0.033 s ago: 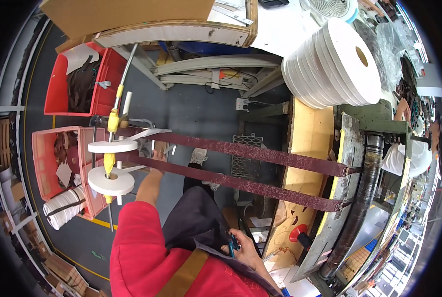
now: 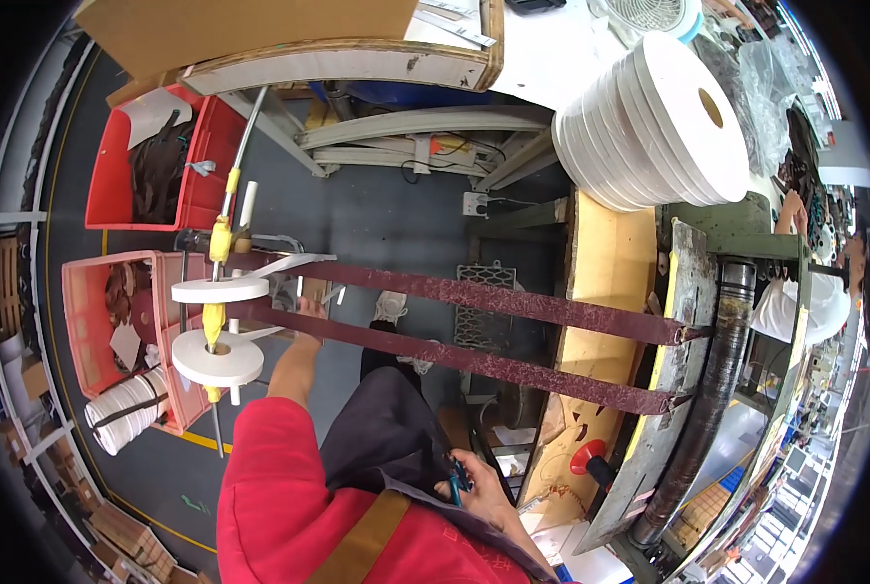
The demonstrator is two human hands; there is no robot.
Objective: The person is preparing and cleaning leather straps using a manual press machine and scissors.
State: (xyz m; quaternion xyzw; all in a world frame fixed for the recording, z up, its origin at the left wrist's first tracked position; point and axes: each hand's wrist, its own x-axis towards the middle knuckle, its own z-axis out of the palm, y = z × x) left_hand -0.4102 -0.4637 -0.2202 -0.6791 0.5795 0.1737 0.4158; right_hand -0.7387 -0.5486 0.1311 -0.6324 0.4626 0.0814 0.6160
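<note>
My left arm reaches to the far left, where my left hand (image 2: 310,310) lies between two long maroon strips (image 2: 474,293), partly covered by the nearer one. Its fingers are mostly hidden, so its grip does not show. Close beside it are two white rolls of narrow tape (image 2: 218,358) on a thin metal rod (image 2: 250,141) with yellow wrappings (image 2: 215,316). Tape ends run from the rolls toward the strips. Low in front of my body, my right hand (image 2: 488,494) is closed round a small teal and dark hand tool (image 2: 457,481), mostly covered by the fingers.
At left stand a red bin (image 2: 206,180) and a pink bin (image 2: 74,321), both with dark scraps. A stack of white rolls (image 2: 615,136) sits at upper right. The strips run to a metal-edged machine with a dark roller (image 2: 722,360). Another person's white sleeve (image 2: 795,311) shows beyond.
</note>
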